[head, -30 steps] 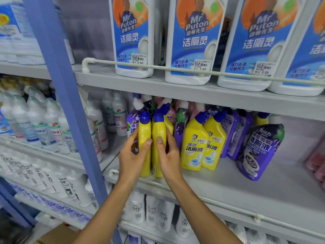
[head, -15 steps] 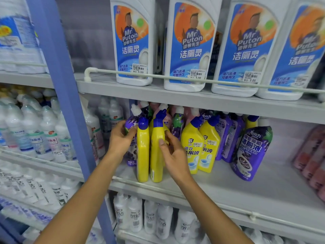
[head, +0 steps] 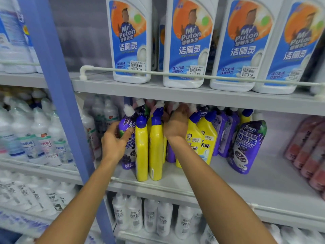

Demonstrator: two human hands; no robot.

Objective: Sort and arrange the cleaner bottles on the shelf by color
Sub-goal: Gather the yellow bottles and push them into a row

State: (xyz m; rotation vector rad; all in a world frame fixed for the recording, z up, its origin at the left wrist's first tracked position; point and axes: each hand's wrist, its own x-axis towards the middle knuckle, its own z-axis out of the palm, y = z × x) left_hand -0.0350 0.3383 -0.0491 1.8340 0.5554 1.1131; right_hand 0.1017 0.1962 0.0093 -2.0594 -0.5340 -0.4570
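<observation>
On the middle shelf point(head: 263, 175) two yellow bottles with blue caps point(head: 141, 152) point(head: 156, 148) stand side by side at the front. My left hand point(head: 114, 141) grips a purple bottle with a white cap point(head: 127, 127) just left of them. My right hand point(head: 175, 125) reaches over the yellow pair into the back row, its fingers curled round a bottle there that I cannot make out. Right of it stand two more yellow bottles point(head: 204, 138), several purple bottles point(head: 226, 132) and a leaning purple bottle point(head: 248, 145).
A blue upright post point(head: 58, 103) stands close to my left arm. White Mr Puton bottles point(head: 188, 41) line the top shelf behind a rail point(head: 175, 74). Clear bottles point(head: 26, 134) fill the left bay, pink ones point(head: 309, 148) the far right, white ones point(head: 149, 215) the shelf below.
My left hand left the yellow bottle and took the purple bottle beside it. My right hand rose from the yellow pair and went deeper into the back row.
</observation>
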